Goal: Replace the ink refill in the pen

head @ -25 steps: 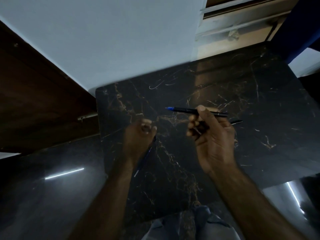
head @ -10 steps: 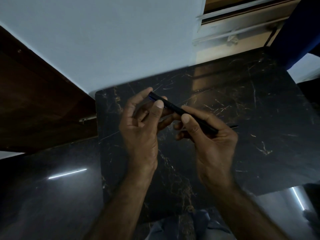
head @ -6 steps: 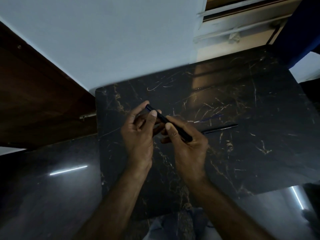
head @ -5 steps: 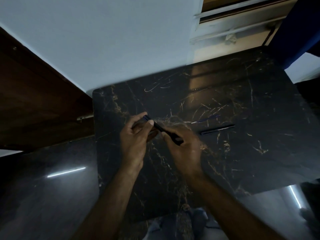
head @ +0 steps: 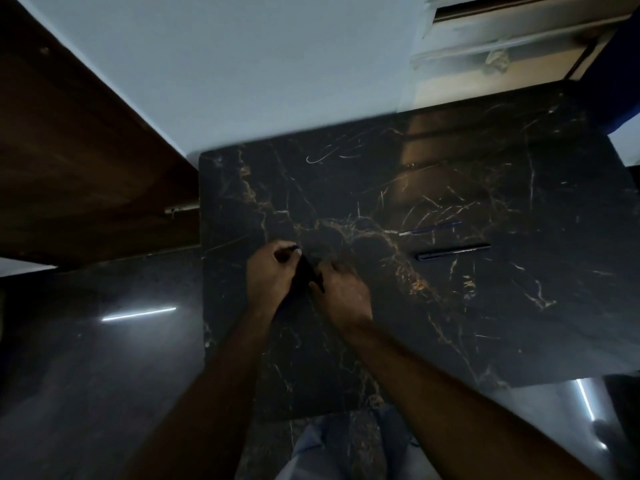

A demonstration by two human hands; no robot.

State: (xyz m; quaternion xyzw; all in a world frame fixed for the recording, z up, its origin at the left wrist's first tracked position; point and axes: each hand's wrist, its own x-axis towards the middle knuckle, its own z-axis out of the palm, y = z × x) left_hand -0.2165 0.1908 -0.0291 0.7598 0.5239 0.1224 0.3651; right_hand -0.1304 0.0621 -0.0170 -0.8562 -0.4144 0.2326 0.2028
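Both hands meet over the left middle of the dark marble table [head: 485, 323]. My left hand [head: 268, 273] and my right hand [head: 341, 289] grip the two ends of a dark pen [head: 309, 276], which runs slanted between them and is mostly hidden by the fingers. To the right on the table lies a thin ink refill [head: 429, 229] with a pale tip. Just below it lies a second dark pen-like piece [head: 453, 251]; the frame is too dim to tell what it is.
A pale wall rises behind the table, with a brown wooden panel [head: 69, 161] at the left and a window frame [head: 502, 39] at the upper right. Glossy dark floor surrounds the table. My clothed knees [head: 339, 445] show under the near edge.
The hands came together on the pen, then moved lower and nearer to me. The pen went from held out in the right hand to being gripped closely by both.
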